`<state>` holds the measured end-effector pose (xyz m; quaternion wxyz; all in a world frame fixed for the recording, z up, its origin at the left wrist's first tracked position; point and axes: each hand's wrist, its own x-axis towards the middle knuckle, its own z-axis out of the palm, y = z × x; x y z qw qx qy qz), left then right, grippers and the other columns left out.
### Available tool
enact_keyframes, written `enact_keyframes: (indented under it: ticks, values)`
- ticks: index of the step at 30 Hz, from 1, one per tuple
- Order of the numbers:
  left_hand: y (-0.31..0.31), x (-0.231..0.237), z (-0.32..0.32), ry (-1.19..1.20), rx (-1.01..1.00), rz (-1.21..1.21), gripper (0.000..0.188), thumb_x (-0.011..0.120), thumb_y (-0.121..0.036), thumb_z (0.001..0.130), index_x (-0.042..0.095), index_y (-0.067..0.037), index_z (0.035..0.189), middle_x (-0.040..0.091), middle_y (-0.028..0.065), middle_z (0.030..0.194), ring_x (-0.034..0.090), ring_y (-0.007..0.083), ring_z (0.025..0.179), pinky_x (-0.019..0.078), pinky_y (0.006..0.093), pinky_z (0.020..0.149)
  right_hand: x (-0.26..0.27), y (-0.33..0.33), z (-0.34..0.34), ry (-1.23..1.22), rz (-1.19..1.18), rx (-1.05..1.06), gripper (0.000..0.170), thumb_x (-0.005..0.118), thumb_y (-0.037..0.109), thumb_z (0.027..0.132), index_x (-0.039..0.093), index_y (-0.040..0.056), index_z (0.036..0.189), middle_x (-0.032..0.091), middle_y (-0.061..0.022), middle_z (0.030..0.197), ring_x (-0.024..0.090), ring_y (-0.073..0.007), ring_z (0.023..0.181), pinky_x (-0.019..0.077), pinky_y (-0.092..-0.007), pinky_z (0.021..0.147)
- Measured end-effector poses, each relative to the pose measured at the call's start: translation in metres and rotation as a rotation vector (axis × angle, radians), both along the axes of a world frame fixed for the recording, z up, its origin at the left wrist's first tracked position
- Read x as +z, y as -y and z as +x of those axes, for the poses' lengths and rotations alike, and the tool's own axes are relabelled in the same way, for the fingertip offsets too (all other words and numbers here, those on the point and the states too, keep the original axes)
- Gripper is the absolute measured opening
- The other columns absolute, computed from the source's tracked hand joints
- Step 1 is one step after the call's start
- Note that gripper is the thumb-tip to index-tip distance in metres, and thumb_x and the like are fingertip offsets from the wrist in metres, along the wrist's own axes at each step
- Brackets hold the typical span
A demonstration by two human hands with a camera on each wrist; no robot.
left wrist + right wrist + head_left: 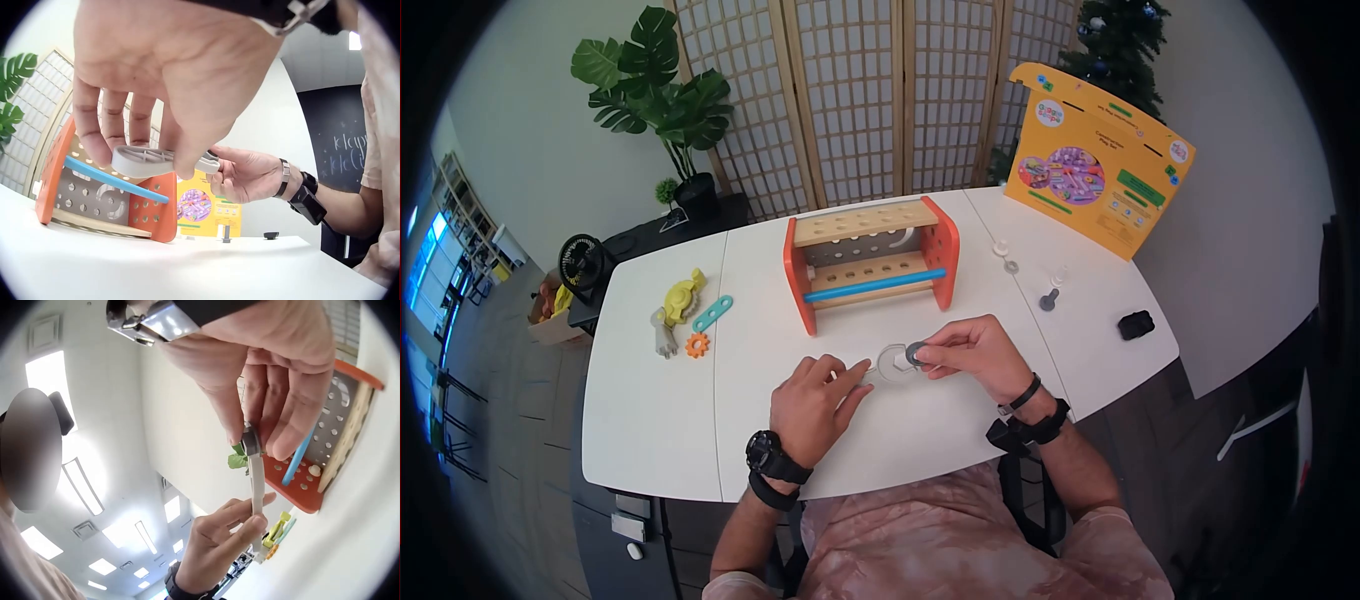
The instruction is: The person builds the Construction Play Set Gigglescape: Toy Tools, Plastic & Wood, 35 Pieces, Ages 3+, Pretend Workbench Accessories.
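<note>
A pale grey toy wrench [140,164] is pinched between the thumb and fingers of the left hand [810,408]. At the wrench's other end, the right hand [980,358] pinches a small dark grey round piece [915,353] between thumb and fingertips. In the right wrist view this dark piece [250,441] touches the end of the wrench [256,487]. Both hands are above the white table, in front of a toy workbench with red sides [943,255] and a blue bar [875,286].
Left on the table lie a yellow toy piece [683,298], a grey piece [664,338], a teal strip [713,313] and an orange gear [697,345]. To the right are a grey bolt [1049,300], small pale pieces, a black object [1136,325] and a yellow box [1090,165].
</note>
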<state>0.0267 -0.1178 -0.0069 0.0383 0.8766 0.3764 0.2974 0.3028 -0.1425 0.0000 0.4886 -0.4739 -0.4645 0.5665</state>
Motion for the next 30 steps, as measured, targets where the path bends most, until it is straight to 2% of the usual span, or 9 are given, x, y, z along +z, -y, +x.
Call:
enact_keyframes:
  ticks: [2,9,17,25,28,30]
  values:
    - [-0.001,-0.001,-0.001,0.001,0.001,0.003,0.031,0.083,-0.025,0.091,0.082,-0.020,0.121,0.065,-0.0001,0.089,0.063,0.0195,0.079,0.0539,0.0346,0.064,-0.001,0.000,-0.004,0.022,0.013,0.001,0.018,0.082,0.013,0.097,0.080,-0.0029,0.105,0.080,-0.0103,0.094,0.076,-0.0115,0.082,0.0642,-0.0243,0.076]
    - [0.000,-0.003,0.000,0.026,-0.027,-0.003,0.031,0.084,-0.024,0.090,0.081,-0.019,0.121,0.065,0.0005,0.089,0.062,0.0199,0.078,0.0536,0.0351,0.064,-0.010,-0.002,-0.007,-0.023,0.022,0.032,0.019,0.081,0.014,0.098,0.079,-0.0025,0.107,0.080,-0.0097,0.094,0.077,-0.0121,0.083,0.0641,-0.0241,0.076]
    - [0.001,0.001,-0.001,0.035,-0.023,-0.016,0.030,0.084,-0.024,0.091,0.082,-0.017,0.120,0.066,0.0015,0.089,0.063,0.0205,0.078,0.0537,0.0352,0.063,-0.010,-0.001,-0.002,-0.132,-0.026,0.078,0.024,0.072,0.013,0.105,0.074,-0.0065,0.118,0.078,-0.0141,0.107,0.078,-0.0175,0.093,0.0663,-0.0299,0.088]
    - [0.002,0.000,0.000,0.052,-0.033,-0.042,0.029,0.079,-0.029,0.095,0.080,-0.019,0.122,0.064,-0.0001,0.088,0.063,0.0191,0.079,0.0539,0.0352,0.063,-0.012,0.003,-0.011,-0.127,0.026,0.067,0.022,0.070,0.010,0.105,0.074,-0.0064,0.120,0.078,-0.0144,0.110,0.078,-0.0194,0.096,0.0661,-0.0312,0.090]
    - [0.002,0.001,0.000,0.064,-0.041,-0.053,0.029,0.079,-0.027,0.096,0.080,-0.018,0.123,0.065,0.0006,0.089,0.065,0.0198,0.080,0.0543,0.0356,0.063,-0.009,0.004,-0.011,-0.143,0.022,0.075,0.022,0.070,0.008,0.105,0.074,-0.0067,0.121,0.078,-0.0145,0.110,0.078,-0.0198,0.097,0.0658,-0.0313,0.091]
    - [0.001,-0.002,0.000,0.086,-0.077,-0.079,0.028,0.078,-0.023,0.097,0.078,-0.012,0.123,0.067,0.0048,0.090,0.066,0.0248,0.079,0.0545,0.0382,0.064,-0.007,0.004,-0.012,-0.162,0.017,0.079,0.022,0.070,0.008,0.105,0.073,-0.0069,0.121,0.078,-0.0146,0.110,0.078,-0.0199,0.097,0.0657,-0.0313,0.091]
